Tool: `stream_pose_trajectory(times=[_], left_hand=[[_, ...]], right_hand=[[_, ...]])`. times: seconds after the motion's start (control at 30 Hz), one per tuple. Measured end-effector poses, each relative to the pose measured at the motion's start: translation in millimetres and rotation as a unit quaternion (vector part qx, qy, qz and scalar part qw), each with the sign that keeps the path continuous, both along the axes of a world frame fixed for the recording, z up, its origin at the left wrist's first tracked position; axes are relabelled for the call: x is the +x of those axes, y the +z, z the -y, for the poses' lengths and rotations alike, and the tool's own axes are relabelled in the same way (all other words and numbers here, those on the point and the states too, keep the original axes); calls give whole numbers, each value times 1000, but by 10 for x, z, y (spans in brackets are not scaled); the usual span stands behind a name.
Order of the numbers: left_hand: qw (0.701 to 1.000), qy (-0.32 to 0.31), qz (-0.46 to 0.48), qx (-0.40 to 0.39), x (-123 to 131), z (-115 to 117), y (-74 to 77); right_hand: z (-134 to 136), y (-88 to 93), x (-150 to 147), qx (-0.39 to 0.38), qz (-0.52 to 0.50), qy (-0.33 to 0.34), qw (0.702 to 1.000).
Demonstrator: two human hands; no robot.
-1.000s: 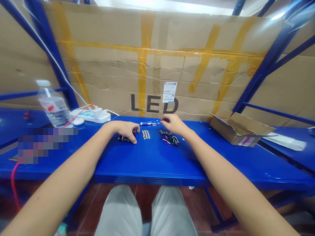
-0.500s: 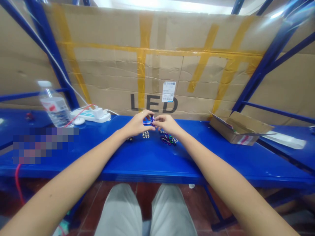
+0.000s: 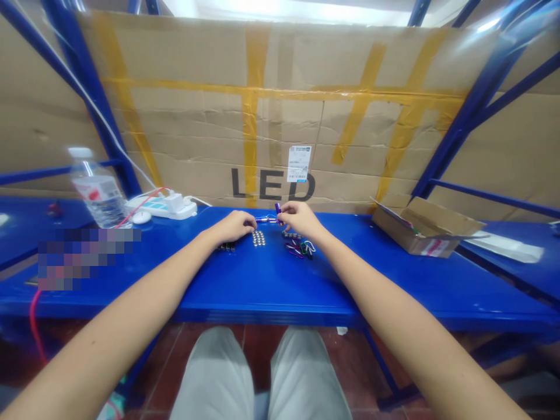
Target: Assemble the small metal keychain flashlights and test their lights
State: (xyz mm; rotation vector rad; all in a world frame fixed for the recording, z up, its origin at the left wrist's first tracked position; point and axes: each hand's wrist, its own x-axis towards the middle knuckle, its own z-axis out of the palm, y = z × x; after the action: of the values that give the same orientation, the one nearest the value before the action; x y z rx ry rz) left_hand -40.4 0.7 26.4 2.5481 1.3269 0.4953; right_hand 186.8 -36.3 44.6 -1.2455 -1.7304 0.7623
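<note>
My right hand (image 3: 300,220) pinches a small purple metal cylinder (image 3: 277,213) upright between its fingers. A thin silver-and-purple metal piece (image 3: 263,220) lies just left of it, by the fingertips of my left hand (image 3: 234,226). Whether my left hand grips that piece is hidden. Below the hands sits a neat group of button cells (image 3: 258,237). Small black parts (image 3: 226,247) lie under my left hand, and coloured carabiner clips (image 3: 300,249) lie under my right, beside a few small metal parts (image 3: 291,234).
All this is on a blue metal bench (image 3: 262,291). A water bottle (image 3: 100,195) and a white power strip (image 3: 164,205) stand back left, and an open cardboard box (image 3: 422,228) stands at right. Taped cardboard (image 3: 280,116) rises behind the bench.
My hands have drawn slightly apart and lowered from where they met over the bench. The purple cylinder now stands upright in my right hand, separate from the thin piece.
</note>
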Motion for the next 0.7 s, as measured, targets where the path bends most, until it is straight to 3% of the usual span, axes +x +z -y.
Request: stream_pose_trajectory(times=[0.27,0.7], left_hand=[[995,-89,-6,54,46,7,-29],[991,-71,-99,60,85,34,-53]], right_hand=[[-12,-15,-6,1,5,7,1000],[10,0,-9,0,17,-1,1000]])
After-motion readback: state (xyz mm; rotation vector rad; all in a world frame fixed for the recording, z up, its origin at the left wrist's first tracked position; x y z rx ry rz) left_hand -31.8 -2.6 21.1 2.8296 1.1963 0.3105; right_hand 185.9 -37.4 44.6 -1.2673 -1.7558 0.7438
